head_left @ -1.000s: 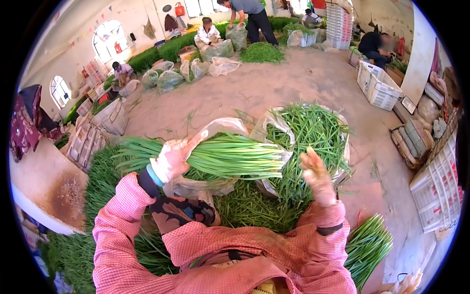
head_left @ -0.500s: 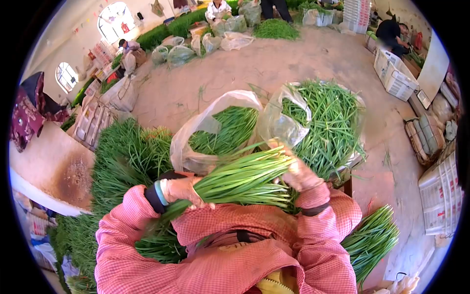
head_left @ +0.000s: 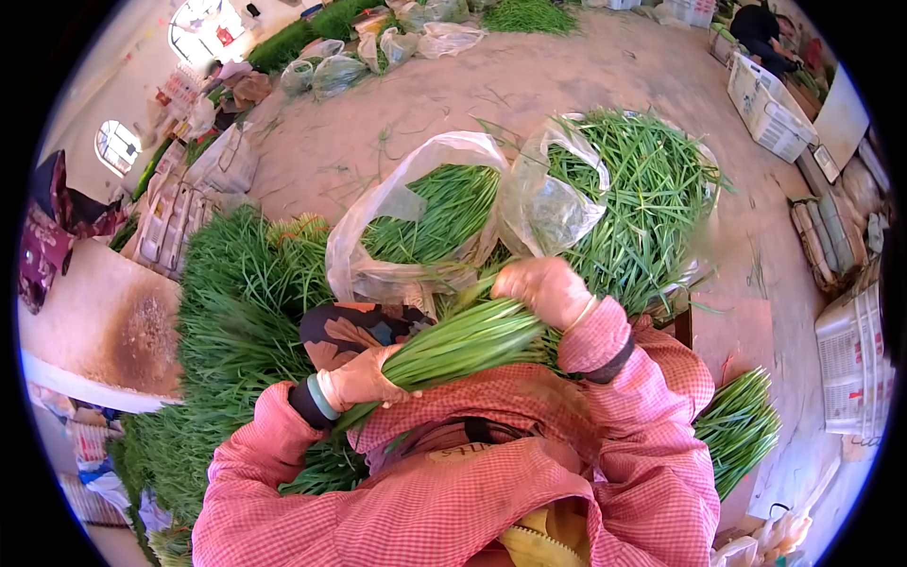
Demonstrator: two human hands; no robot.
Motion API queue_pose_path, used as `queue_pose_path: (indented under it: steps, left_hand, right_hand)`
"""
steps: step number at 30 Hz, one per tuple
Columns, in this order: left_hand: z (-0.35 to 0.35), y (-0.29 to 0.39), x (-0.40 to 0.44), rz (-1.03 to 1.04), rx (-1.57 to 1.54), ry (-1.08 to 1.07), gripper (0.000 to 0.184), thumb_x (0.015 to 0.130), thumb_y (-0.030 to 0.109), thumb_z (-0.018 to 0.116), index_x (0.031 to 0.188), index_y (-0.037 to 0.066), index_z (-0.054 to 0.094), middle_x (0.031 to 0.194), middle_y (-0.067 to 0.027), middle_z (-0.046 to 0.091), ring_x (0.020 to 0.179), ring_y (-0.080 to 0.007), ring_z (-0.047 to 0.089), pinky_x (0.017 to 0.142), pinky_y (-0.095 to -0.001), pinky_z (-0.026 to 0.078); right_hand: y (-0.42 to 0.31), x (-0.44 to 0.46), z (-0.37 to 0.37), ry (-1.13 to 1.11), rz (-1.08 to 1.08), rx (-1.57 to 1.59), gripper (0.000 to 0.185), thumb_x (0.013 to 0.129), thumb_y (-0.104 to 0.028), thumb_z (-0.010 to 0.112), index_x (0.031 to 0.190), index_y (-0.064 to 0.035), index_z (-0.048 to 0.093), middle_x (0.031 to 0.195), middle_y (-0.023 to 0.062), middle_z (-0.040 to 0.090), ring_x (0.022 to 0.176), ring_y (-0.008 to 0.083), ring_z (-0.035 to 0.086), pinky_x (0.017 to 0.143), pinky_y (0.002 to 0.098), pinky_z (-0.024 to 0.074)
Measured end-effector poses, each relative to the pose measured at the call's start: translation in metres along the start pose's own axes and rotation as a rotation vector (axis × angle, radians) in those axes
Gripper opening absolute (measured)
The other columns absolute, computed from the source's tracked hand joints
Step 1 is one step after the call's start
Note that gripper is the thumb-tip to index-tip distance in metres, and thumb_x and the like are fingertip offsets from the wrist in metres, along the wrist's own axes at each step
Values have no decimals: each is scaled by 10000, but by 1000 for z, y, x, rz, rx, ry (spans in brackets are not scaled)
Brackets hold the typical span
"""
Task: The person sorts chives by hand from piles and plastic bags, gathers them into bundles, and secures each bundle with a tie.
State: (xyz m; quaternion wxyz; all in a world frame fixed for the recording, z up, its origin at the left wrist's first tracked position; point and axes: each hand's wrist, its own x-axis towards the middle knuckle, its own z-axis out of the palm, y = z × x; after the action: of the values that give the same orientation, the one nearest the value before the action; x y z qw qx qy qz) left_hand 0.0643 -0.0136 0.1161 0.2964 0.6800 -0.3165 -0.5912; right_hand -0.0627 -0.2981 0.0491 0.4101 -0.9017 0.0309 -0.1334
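Note:
A bunch of long green garlic chives [head_left: 468, 342] lies slantwise across my lap. My left hand [head_left: 364, 375], in a thin glove, is wrapped round its lower left part. At the upper right end, my right hand [head_left: 546, 291] is closed, knuckles up, with a few loose strands at its fingers; its fingertips are partly hidden. Just beyond my hands stands an open clear plastic bag [head_left: 348, 248] with chives inside. Right of it, a second plastic bag [head_left: 537, 194] is heaped with loose green leaves.
A large pile of chives [head_left: 236, 312] rises at my left, and another bunch [head_left: 742, 425] lies at my right. White plastic crates [head_left: 770, 109] stand at the right side. A person [head_left: 756, 38] bends over at the far right; filled bags [head_left: 335, 74] sit at the back.
My right hand has turned from open fingers at the bunch's end to a closed grip, knuckles up. The view has tilted downward, and the bunch lies lower at its right end.

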Motion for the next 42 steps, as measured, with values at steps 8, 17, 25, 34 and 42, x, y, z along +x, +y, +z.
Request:
queue_pose_path:
  steps: [8,17,25,34,42]
  left_hand:
    - [0,-48,-2,42,-609,-217,507,771,57,597,1224,56,371,974,-206,542,634,-125,493,499,-234,452]
    - [10,-47,-13,25,-827,-99,527,660,-84,571,1149,21,404,835,-149,575,506,-121,498,427,-213,411]
    - [64,-37,31,239,-133,340,551,680,66,662,1177,14,430,950,-92,578,711,-179,544,619,-253,455]
    - [9,12,38,449,82,-180,1100,590,445,737,1346,11,65,1367,-121,179,1242,-214,222,1012,-362,192]
    - [67,-29,52,243,-649,-314,693,641,69,725,1238,46,374,1110,-37,512,978,-123,477,828,-269,401]
  right_hand:
    - [-45,-38,-15,102,388,315,182,785,-223,612,848,-52,617,772,41,607,589,114,544,507,195,439]
    - [9,-53,-28,268,1093,-574,794,716,-393,636,1318,-87,221,1364,171,213,1198,372,306,915,459,370]
    - [-38,-41,96,353,125,1910,1005,620,-733,466,1339,-86,193,1298,196,332,1185,327,351,966,462,318]
    - [-29,-31,106,-116,-234,2255,1006,595,-762,463,1304,-74,273,1243,219,393,1113,417,395,901,541,357]
    - [-31,-42,-15,747,260,720,570,766,-449,571,1117,-4,507,1138,122,493,1033,217,483,936,343,341]
